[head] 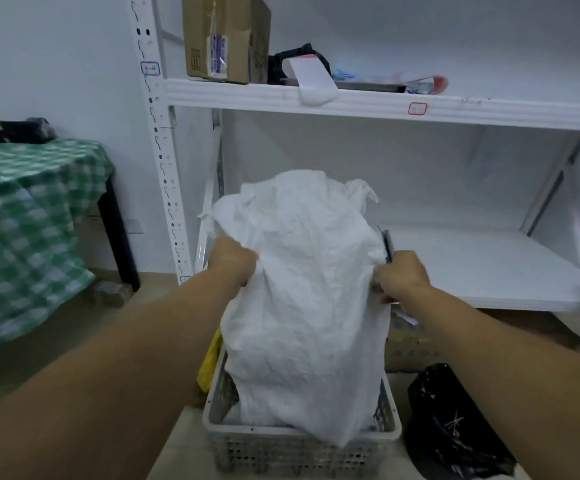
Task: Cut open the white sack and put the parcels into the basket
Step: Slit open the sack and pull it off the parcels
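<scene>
A white steel shelving unit (385, 105) fills the frame from 12 to 3 o'clock, its lower board bare at 3; at the centre a crumpled white sack (302, 289) stands upright, its lower end down inside the basket and its upper end raised in front of the shelves; at 9 o'clock a green checked cloth (22, 220) drapes over a dark-legged table; at 6 o'clock the grey perforated basket (281, 441) sits on a pale surface, the sack filling most of it; at 5 o'clock a black plastic bag (454, 427) lies just beside the basket's right wall; at 12 o'clock a taped cardboard box (219, 36) stands on the upper shelf; a second, flatter carton (409, 348) lies at 4 o'clock behind the basket.

The person's left hand (233, 259), just left of centre, is clenched on a fistful of the sack's left side; the right hand (401, 275), toward 3 o'clock, grasps the sack's right edge; a slim dark tool (387, 244) rises from that fist, though whether it is a blade cannot be told; a yellow item (210, 362) shows at 7 o'clock by the basket's far left corner.
</scene>
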